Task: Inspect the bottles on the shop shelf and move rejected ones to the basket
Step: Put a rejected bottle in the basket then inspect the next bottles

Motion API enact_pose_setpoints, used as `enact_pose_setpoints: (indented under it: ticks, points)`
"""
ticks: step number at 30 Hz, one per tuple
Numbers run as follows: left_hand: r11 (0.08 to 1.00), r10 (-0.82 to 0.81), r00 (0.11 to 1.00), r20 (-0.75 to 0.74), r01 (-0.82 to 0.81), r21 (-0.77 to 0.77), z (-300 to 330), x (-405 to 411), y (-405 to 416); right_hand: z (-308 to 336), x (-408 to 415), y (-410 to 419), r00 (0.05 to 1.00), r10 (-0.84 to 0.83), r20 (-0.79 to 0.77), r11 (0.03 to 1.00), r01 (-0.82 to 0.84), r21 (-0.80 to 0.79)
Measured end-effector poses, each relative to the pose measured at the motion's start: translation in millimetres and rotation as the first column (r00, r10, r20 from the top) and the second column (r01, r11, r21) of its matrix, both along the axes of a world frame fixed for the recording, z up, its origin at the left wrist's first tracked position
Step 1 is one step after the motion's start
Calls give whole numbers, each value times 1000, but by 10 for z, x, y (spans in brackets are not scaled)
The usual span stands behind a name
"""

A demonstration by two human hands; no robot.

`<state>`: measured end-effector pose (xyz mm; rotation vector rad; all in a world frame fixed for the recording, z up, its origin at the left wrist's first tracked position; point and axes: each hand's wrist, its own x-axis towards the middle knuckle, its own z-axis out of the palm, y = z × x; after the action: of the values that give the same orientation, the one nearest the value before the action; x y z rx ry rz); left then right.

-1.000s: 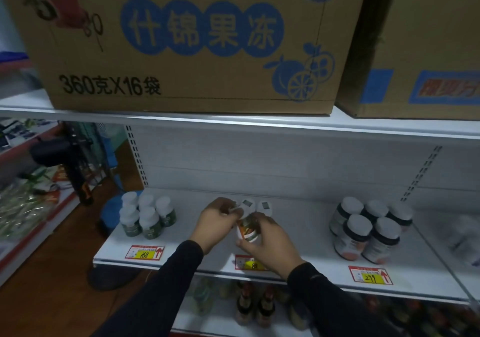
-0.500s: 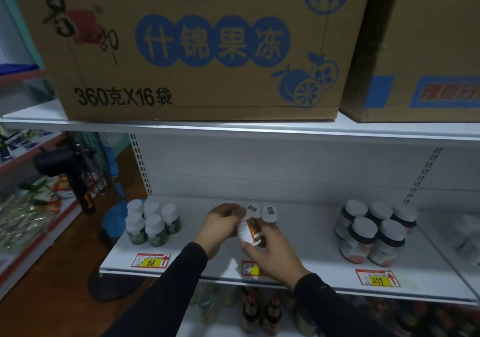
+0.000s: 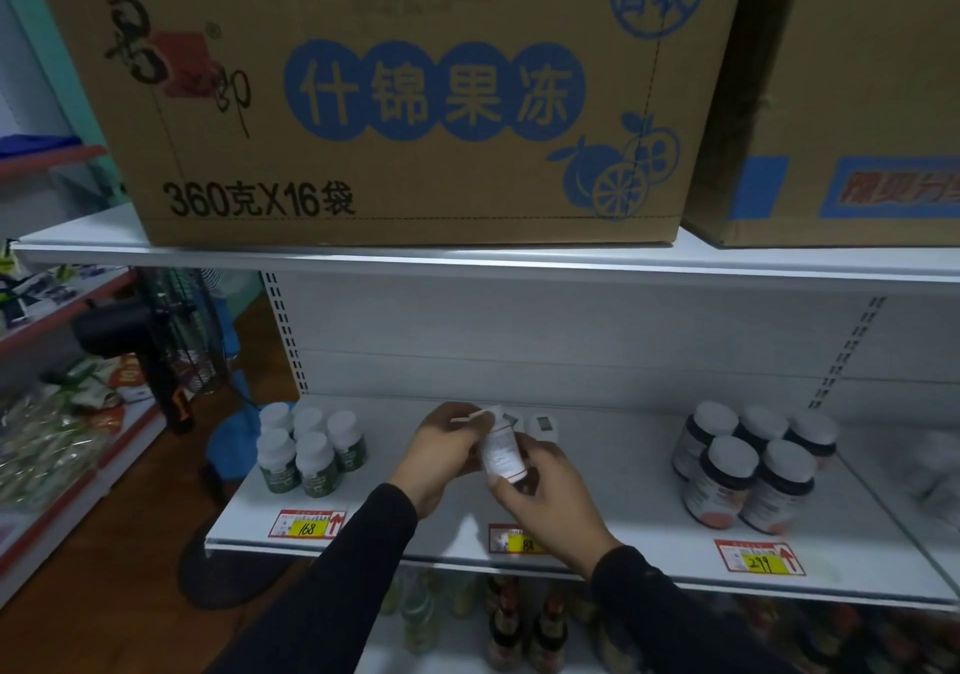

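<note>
Above the white metal shop shelf (image 3: 597, 528), at its centre, the left hand (image 3: 441, 452) and right hand (image 3: 545, 491) both grip a small white-labelled bottle (image 3: 501, 452), tilted and clear of the shelf surface. Behind it stand two white-capped bottles (image 3: 540, 426), partly hidden by the fingers. Five green-labelled white-capped bottles (image 3: 306, 447) are grouped at the left; five dark bottles with white lids (image 3: 748, 471) at the right. Yellow price tags (image 3: 306, 524) line the front edge. A brown cardboard carton (image 3: 395, 91) occupies the upper shelf. Label text on the held bottle is illegible.
</note>
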<state>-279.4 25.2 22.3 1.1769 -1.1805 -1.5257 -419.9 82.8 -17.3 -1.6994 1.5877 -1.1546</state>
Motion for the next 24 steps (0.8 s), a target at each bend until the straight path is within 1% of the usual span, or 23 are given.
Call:
enact_pose_setpoints:
  ticks: [3,8,11,13,19,24]
  points:
    - [1000,25,999,-24,-25,6,11,-14,18,-30,16,-31,1000,-16,-7,1000,16,18]
    - [1000,-16,1000,-18,16,17,21,8,6,-10,9,-30,1000,-13,-27,1000,13,-3]
    - [998,-34,998,-59,37,48,11,37,-16,24,5,-1,1000,18,25,1000,-18,-11]
    - [998,-28,998,-57,31,49,10,35,-21,56,16,9,999,24,43,1000,-24,-11]
    - [999,7,999,-47,-6,33,9,-30,-19,35,-12,-27,1000,-8,-21,1000,8,0]
    - [999,-47,999,-23,48,24,22,-26,-51,99,-47,19,998,8,57,1000,-9,21]
